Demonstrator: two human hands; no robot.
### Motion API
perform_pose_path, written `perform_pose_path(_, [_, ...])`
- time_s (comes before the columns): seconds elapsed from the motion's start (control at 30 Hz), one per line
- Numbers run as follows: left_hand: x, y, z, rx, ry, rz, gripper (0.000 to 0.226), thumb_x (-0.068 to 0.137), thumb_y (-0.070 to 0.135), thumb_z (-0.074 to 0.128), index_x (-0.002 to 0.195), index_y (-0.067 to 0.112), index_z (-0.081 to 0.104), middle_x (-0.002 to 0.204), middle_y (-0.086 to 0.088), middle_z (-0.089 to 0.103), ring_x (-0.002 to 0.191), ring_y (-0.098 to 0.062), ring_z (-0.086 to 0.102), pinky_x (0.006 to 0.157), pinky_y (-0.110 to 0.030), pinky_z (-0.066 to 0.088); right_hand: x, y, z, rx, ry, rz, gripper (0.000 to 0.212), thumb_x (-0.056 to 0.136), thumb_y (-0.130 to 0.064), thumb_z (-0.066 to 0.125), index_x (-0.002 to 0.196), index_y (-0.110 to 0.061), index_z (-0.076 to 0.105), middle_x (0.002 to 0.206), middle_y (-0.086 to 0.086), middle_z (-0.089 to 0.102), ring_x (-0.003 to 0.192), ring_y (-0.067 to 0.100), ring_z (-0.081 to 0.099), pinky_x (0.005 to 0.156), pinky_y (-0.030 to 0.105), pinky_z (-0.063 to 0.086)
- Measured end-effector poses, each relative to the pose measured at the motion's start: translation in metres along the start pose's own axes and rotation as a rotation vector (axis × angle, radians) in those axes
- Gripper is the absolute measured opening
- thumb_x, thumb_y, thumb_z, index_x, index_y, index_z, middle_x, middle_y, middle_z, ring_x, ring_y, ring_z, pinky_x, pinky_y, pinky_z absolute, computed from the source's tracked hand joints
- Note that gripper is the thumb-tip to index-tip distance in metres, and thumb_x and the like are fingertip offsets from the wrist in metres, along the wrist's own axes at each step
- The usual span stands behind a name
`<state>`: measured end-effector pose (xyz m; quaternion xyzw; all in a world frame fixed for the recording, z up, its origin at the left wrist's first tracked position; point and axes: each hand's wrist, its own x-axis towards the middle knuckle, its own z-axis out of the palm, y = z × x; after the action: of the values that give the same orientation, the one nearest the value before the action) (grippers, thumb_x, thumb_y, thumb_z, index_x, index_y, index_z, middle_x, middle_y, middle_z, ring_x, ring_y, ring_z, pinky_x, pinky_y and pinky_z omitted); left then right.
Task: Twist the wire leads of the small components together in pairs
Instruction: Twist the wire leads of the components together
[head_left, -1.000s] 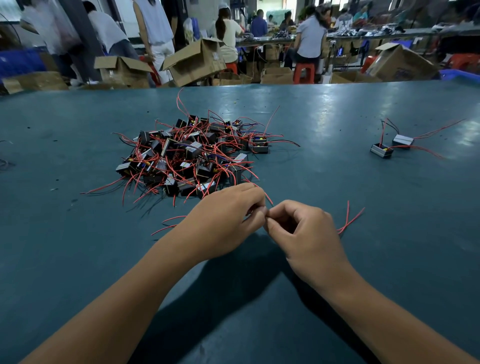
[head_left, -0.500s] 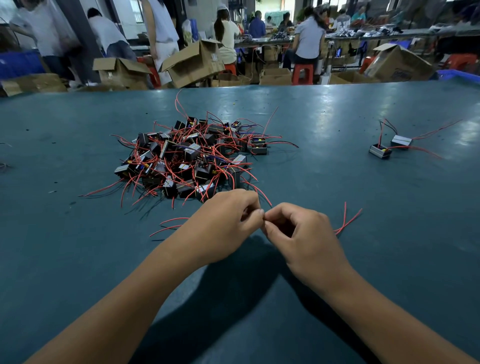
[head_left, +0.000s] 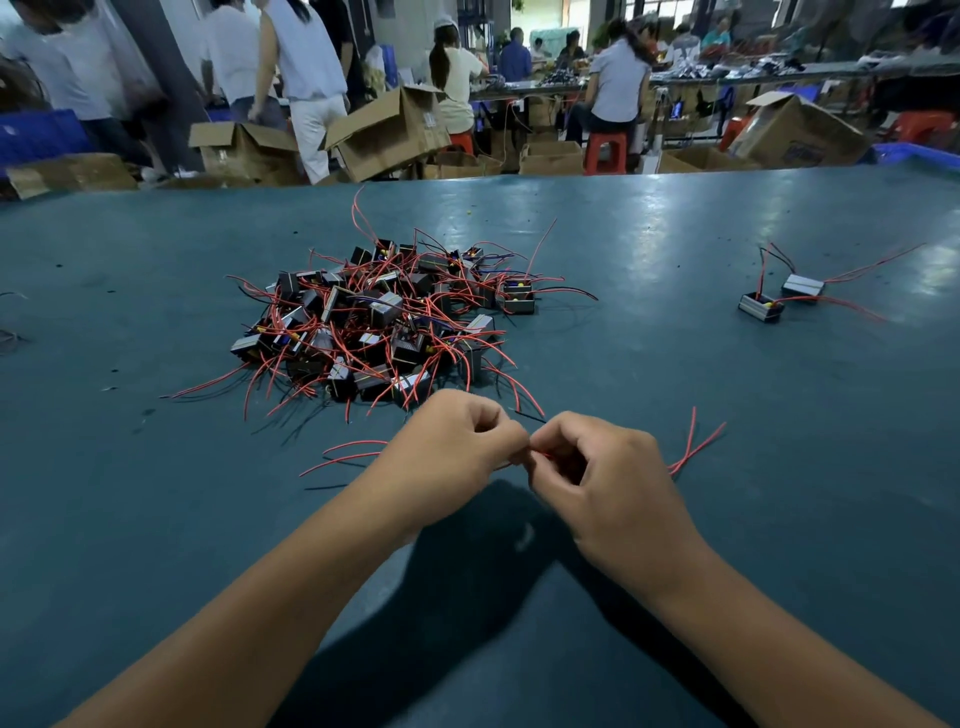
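Note:
A heap of small black box components (head_left: 384, 322) with red and black wire leads lies on the green table (head_left: 675, 467), just beyond my hands. My left hand (head_left: 447, 447) and my right hand (head_left: 597, 478) meet fingertip to fingertip and pinch thin red wire leads (head_left: 540, 453) between them. Red lead ends stick out left of my left hand (head_left: 343, 454) and right of my right hand (head_left: 696, 447). The components these leads belong to are hidden under my hands. Two components joined by their leads (head_left: 779, 296) lie apart at the right.
Open cardboard boxes (head_left: 389, 130) stand past the table's far edge, with several people, red stools and another worktable behind. A thin dark wire (head_left: 10, 338) lies at the table's left edge.
My hands have stayed together over the same spot, with small finger movements on the pinched leads. The camera has shifted slightly. The heap and the pair at the right have not moved.

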<state>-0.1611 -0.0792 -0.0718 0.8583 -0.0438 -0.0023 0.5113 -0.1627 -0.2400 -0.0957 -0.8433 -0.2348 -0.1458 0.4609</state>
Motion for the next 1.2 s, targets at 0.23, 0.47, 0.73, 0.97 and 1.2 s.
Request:
perform_pose_path(0.23, [0.004,-0.008,-0.027,0.397,-0.067,0.545,0.018,0.085,0.006,0.076,0.096,0.020,0.075,0.093,0.010,0.062,0.076,-0.012,0.056,0.067,-0.013,0.039,0.002,0.004,-0.005,0.127,-0.025,0.068,0.012,0.083,-0.006,0.071,0.075,-0.014,0.068,0.055,-0.012,0.056,0.050,0.001,0.046,0.052,0.010,0.035])
perform_pose_path(0.47, [0.007,-0.011,-0.031,0.548,-0.043,0.731,0.017,0.091,0.031,0.069,0.098,0.018,0.077,0.097,0.010,0.060,0.090,-0.017,0.058,0.076,-0.036,0.050,0.003,0.006,-0.007,0.124,-0.055,0.041,0.016,0.084,-0.007,0.071,0.074,-0.020,0.068,0.054,-0.017,0.055,0.050,0.000,0.047,0.052,0.009,0.034])
perform_pose_path(0.73, [0.007,-0.011,-0.028,0.632,-0.040,0.771,0.014,0.095,0.027,0.064,0.098,0.016,0.073,0.096,0.001,0.061,0.088,-0.018,0.055,0.074,-0.035,0.048,0.001,0.007,-0.008,0.124,-0.097,-0.001,0.014,0.085,-0.010,0.072,0.074,-0.017,0.067,0.053,-0.017,0.052,0.050,0.003,0.045,0.052,0.010,0.032])
perform_pose_path(0.97, [0.007,-0.011,-0.026,0.707,-0.078,0.763,0.024,0.099,0.033,0.051,0.101,0.016,0.067,0.097,0.001,0.059,0.088,-0.015,0.050,0.075,-0.022,0.037,0.002,0.007,-0.007,0.144,-0.104,0.008,0.018,0.085,-0.011,0.074,0.072,-0.020,0.065,0.051,-0.016,0.048,0.049,0.004,0.041,0.051,0.011,0.030])
perform_pose_path(1.2, [0.008,-0.014,-0.030,0.627,-0.137,0.724,0.018,0.098,0.038,0.053,0.106,0.025,0.063,0.100,0.005,0.057,0.091,-0.010,0.049,0.078,-0.023,0.040,0.003,0.007,-0.007,0.197,-0.129,0.036,0.013,0.086,-0.011,0.073,0.075,-0.017,0.069,0.052,-0.017,0.052,0.049,0.000,0.042,0.052,0.009,0.031])
